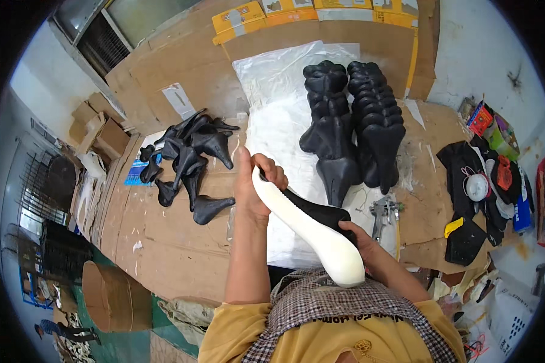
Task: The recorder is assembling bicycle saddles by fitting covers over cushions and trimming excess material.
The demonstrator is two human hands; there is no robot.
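Note:
Both my hands grip a bicycle saddle with a long white, foam-like side and a black side, tilted above the front of the white sheet. My left hand is closed round its narrow end, fingers over the black side. At the wide end, my right hand grips the edge with its thumb showing; its other fingers are hidden. Just past my hands stand two long stacks of nested black saddle pieces. Beside my left hand lies a loose heap of similar black pieces.
A metal spray gun lies right of the white sheet on the cardboard-covered table. Dark cloths and a white spool lie far right. A cardboard drum stands on the floor at left; another person is farther off.

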